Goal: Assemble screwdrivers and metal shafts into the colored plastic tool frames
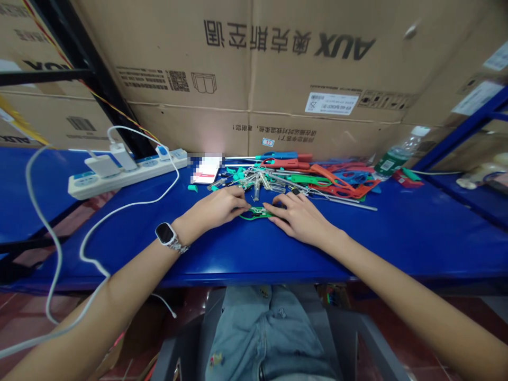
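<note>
On the blue table lies a green lighter casing (pixel 257 209), flat and open-faced, with small pale and metal parts inside. My left hand (pixel 226 207) pinches at its left end, with the fingertips closed. My right hand (pixel 302 216) has thumb and fingers closed at the right end, partly covering it. Just beyond my hands is a pile of clear lighter fuel tanks (pixel 257 186) with thin wires and teal caps. Red lighter casings (pixel 345 182), a green casing (pixel 307 180) and metal lighter tubes (pixel 351 204) lie behind my right hand.
A white power strip (pixel 138 172) with plugged-in chargers is at left, its white cable (pixel 130 205) looping near my left arm. A phone (pixel 207 170) lies behind my left hand. A bottle (pixel 400 153) and a red box (pixel 408 181) are at right. Cardboard boxes (pixel 254 69) wall the back.
</note>
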{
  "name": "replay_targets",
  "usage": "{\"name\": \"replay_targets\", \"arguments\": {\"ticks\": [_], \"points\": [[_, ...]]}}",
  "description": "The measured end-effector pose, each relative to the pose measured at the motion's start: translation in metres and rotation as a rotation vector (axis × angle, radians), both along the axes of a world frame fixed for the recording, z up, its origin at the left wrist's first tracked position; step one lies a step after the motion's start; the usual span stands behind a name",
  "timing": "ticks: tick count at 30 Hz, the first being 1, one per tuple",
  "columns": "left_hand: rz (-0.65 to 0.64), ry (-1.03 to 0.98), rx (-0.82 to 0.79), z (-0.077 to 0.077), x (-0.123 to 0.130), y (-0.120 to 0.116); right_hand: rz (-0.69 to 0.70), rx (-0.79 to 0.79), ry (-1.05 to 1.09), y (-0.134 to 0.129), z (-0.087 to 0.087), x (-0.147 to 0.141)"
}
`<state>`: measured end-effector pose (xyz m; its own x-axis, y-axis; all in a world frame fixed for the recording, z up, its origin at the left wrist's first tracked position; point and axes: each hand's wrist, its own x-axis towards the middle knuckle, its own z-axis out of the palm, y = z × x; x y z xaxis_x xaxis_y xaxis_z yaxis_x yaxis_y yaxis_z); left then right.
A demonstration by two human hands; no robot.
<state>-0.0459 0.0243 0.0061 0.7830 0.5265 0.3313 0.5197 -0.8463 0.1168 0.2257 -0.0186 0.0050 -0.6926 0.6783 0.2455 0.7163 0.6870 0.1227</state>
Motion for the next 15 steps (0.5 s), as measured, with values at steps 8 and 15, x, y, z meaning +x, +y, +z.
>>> {"name": "replay_targets", "arguments": {"ticks": [8, 15], "points": [[-0.005, -0.150, -0.102, -0.006, -0.001, 0.001, -0.015, 0.008, -0.024, -0.002, 0.001, -0.001], [0.027, -0.203, -0.143, -0.015, -0.001, 0.000, -0.052, 0.003, 0.044, -0.003, 0.007, -0.012]]}}
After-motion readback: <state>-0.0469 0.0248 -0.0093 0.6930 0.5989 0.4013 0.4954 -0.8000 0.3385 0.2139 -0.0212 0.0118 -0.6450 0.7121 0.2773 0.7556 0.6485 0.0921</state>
